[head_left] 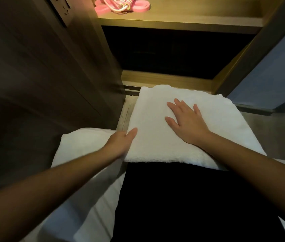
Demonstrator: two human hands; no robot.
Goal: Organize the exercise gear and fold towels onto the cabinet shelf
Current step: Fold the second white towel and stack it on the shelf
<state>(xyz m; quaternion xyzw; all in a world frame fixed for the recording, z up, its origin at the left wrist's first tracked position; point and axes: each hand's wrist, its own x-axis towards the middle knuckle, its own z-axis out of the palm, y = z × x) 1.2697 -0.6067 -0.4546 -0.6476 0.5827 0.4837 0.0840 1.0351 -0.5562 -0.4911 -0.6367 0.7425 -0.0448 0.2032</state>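
1. The folded white towel lies across the person's lap, just in front of the cabinet and below the lit shelf, where pink exercise bands sit.
2. The right hand rests flat on top, fingers spread wide, pressing the layers down.
3. The left hand is at the towel's left edge with the thumb on top. Its fingers are hidden, so I cannot tell whether it grips.
4. The towel looks thick, soft and light. It would sag and unfold if lifted by one corner, so it is best carried with palms under both sides.
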